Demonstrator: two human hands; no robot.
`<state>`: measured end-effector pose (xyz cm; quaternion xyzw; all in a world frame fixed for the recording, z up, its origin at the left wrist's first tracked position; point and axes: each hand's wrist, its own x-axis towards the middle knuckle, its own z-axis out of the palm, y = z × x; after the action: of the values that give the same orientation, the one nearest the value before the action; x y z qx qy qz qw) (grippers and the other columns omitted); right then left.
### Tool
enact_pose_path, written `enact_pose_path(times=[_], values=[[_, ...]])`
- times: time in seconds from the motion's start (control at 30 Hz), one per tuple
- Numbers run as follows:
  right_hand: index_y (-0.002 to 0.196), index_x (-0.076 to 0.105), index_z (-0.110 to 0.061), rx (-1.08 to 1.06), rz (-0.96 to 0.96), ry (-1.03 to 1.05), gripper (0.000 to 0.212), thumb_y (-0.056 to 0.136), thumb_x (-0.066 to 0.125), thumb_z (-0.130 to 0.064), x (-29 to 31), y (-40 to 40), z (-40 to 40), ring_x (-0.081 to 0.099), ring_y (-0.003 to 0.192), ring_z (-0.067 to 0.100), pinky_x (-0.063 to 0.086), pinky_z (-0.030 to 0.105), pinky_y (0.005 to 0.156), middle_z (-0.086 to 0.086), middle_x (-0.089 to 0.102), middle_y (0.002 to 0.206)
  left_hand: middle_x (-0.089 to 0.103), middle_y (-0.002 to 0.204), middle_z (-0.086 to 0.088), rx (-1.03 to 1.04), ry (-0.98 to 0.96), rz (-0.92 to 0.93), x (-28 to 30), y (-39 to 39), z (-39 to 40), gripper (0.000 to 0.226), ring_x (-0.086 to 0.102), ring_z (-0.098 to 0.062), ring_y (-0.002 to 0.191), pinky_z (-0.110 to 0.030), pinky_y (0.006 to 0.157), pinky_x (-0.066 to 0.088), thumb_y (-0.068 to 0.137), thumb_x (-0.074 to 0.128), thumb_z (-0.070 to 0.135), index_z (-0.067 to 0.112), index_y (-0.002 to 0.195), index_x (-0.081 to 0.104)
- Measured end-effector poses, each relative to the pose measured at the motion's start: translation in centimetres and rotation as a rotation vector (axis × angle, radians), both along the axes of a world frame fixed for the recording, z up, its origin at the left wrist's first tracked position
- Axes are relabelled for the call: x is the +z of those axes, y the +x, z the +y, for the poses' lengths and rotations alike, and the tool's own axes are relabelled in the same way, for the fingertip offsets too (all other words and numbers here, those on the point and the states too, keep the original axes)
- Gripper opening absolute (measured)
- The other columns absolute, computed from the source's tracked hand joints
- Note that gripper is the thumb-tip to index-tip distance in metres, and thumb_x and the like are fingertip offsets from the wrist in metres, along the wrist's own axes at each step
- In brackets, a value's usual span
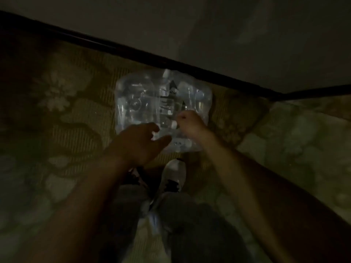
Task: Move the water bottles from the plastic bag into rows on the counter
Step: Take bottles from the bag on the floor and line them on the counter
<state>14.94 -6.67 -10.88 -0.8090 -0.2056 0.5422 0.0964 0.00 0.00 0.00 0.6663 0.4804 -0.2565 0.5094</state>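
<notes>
- Several water bottles (144, 103) sit packed inside a clear plastic bag (201, 95), which lies on the patterned carpet (62, 103) just below a dark baseboard (106, 44); no counter shows in this dim view.
- Their count cannot be told: the film glares and the light is poor, though pale caps show here and there.
- Judging by the full pack, it will be heavy as a whole and the film thin, slippery and easily torn; single bottles should be light enough for one hand, their walls soft under a squeeze.
- Best hold, I think, is round a bottle's neck or upper body, once the wrap is opened wide enough.
- At the pack's near edge the right hand (190, 123) is closed in a fist, seemingly pinching the film, though what it grips is unclear.
- Over the same edge the left hand (140, 141) reaches with fingers spread, holding nothing.
- Nearer the camera, the person's pale shoes (174, 175) stand on the carpet.
</notes>
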Motion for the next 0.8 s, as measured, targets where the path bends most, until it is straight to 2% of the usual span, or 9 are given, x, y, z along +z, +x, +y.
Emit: enact_pose_path(times=[0.03, 0.1, 0.17, 0.2, 0.27, 0.33, 0.5, 0.7, 0.8], values=[[0.088, 0.065, -0.009, 0.032, 0.001, -0.019, 0.026, 0.1, 0.043, -0.014, -1.6, 0.0, 0.7, 0.059, 0.082, 0.025, 0.042, 0.027, 0.069, 0.012, 0.061, 0.087, 0.056, 0.137, -0.002, -0.014, 0.001, -0.023, -0.6, 0.2, 1.0, 0.057, 0.056, -0.019, 0.118, -0.028, 0.087, 0.042, 0.092, 0.049, 0.057, 0.026, 0.14, 0.048], [0.113, 0.063, -0.001, 0.091, -0.012, -0.116, 0.027, 0.101, 0.042, -0.014, -4.0, -0.4, 1.7, 0.06, 0.106, 0.032, 0.044, 0.031, 0.082, 0.022, 0.062, 0.114, 0.059, 0.133, -0.001, 0.006, 0.048, -0.067, -1.5, 0.1, 2.5, 0.055, 0.058, -0.018, 0.114, -0.027, 0.086, 0.044, 0.092, 0.051, 0.057, 0.026, 0.138, 0.05], [0.133, 0.052, -0.001, 0.174, -0.049, -0.241, 0.038, 0.101, 0.044, -0.02, -6.5, -0.6, 2.1, 0.05, 0.127, 0.037, 0.043, 0.034, 0.093, 0.023, 0.048, 0.141, 0.058, 0.133, -0.001, 0.001, 0.046, -0.082, -1.8, 0.2, 3.5, 0.057, 0.058, -0.018, 0.114, -0.027, 0.087, 0.044, 0.092, 0.051, 0.057, 0.027, 0.14, 0.048], [0.135, 0.049, -0.001, 0.202, -0.057, -0.26, 0.041, 0.1, 0.046, -0.02, -7.4, -0.8, 2.1, 0.046, 0.131, 0.038, 0.041, 0.033, 0.096, 0.023, 0.044, 0.145, 0.059, 0.132, 0.0, -0.008, 0.035, -0.084, -1.9, 0.0, 3.5, 0.057, 0.058, -0.017, 0.113, -0.027, 0.087, 0.044, 0.092, 0.05, 0.057, 0.028, 0.14, 0.047], [0.135, 0.049, 0.0, 0.218, -0.064, -0.259, 0.04, 0.1, 0.044, -0.018, -8.5, -1.4, 2.2, 0.044, 0.133, 0.038, 0.04, 0.045, 0.108, 0.021, 0.042, 0.147, 0.062, 0.122, 0.003, -0.027, 0.031, -0.087, -2.0, -0.5, 3.8, 0.056, 0.059, -0.013, 0.105, -0.027, 0.085, 0.044, 0.092, 0.049, 0.058, 0.028, 0.139, 0.048], [0.136, 0.048, -0.002, 0.251, -0.122, -0.311, 0.04, 0.102, 0.039, -0.02, -9.0, -1.7, 2.5, 0.044, 0.133, 0.036, 0.039, 0.047, 0.109, 0.018, 0.041, 0.148, 0.063, 0.117, 0.004, -0.026, 0.012, -0.095, -2.1, -1.0, 3.6, 0.055, 0.06, -0.012, 0.101, -0.029, 0.085, 0.047, 0.091, 0.049, 0.057, 0.027, 0.138, 0.049], [0.13, 0.054, -0.004, 0.369, -0.333, -0.293, 0.035, 0.101, 0.042, -0.022, -8.6, -2.8, 2.0, 0.051, 0.124, 0.034, 0.043, 0.042, 0.1, 0.018, 0.052, 0.137, 0.058, 0.133, 0.004, -0.061, 0.004, -0.069, -2.3, -1.7, 2.2, 0.054, 0.056, -0.015, 0.116, -0.03, 0.093, 0.045, 0.092, 0.048, 0.056, 0.029, 0.14, 0.047], [0.141, 0.04, -0.013, 0.565, -0.446, -0.245, 0.044, 0.099, 0.047, -0.019, -6.3, -1.8, 1.4, 0.044, 0.133, 0.038, 0.027, 0.058, 0.112, 0.016, 0.048, 0.143, 0.054, 0.138, 0.004, -0.042, -0.044, -0.101, -2.2, -0.9, 0.4, 0.051, 0.052, -0.016, 0.122, -0.031, 0.099, 0.043, 0.094, 0.049, 0.055, 0.032, 0.139, 0.047], [0.133, 0.047, -0.018, 0.571, -0.458, -0.167, 0.039, 0.094, 0.055, -0.017, -4.7, -1.0, 1.8, 0.05, 0.128, 0.034, 0.028, 0.054, 0.11, 0.012, 0.056, 0.136, 0.05, 0.143, 0.002, -0.064, -0.06, -0.087, -2.2, -0.6, -0.1, 0.056, 0.05, -0.018, 0.127, -0.039, 0.104, 0.044, 0.093, 0.048, 0.056, 0.031, 0.143, 0.044]])
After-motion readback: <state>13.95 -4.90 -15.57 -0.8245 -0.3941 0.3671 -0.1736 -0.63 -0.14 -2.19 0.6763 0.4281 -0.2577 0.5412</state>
